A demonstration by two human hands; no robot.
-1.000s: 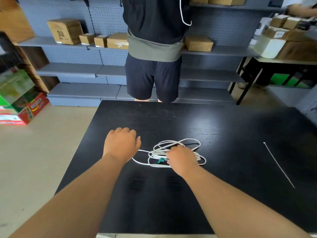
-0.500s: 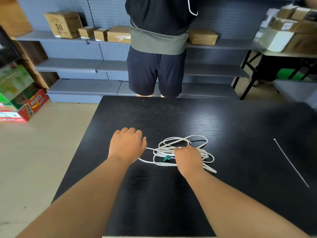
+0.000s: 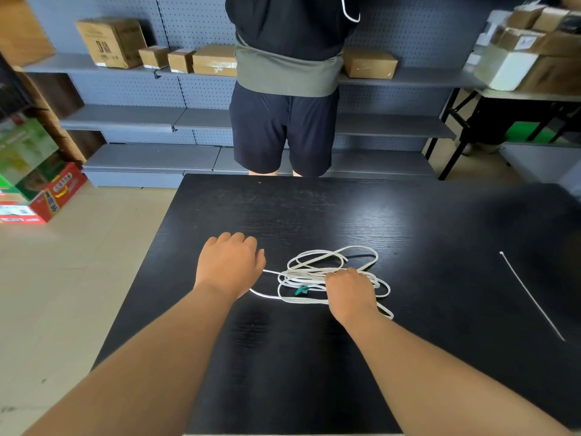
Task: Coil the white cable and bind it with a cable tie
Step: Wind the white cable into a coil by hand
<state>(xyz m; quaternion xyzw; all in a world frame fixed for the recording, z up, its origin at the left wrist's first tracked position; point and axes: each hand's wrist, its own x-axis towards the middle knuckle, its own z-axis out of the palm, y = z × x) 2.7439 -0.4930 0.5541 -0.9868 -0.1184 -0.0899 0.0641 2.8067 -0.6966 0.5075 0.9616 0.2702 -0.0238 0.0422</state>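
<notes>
Right grip [image 3: 350, 294] curls onto loose white cable [image 3: 306, 273] on desk [image 3: 314, 215]; left grip [image 3: 229, 265] just left of cable, hold unclear; cable tie [image 3: 532, 296] well right of cable.

A single wide-angle camera sits on the person's head above the near edge of the black table [image 3: 283, 372], facing forward and tilted down across it. It is close to the work: both bare forearms enter from the bottom corners, and the left hand [image 3: 229, 265] and right hand [image 3: 350, 292] at the white cable [image 3: 314, 272] lie near mid-frame. Beyond the table's far edge the view takes in grey shelving [image 3: 125, 121] and a second person [image 3: 283, 121] standing there. The wide lens bends straight lines toward the frame's edges.
</notes>
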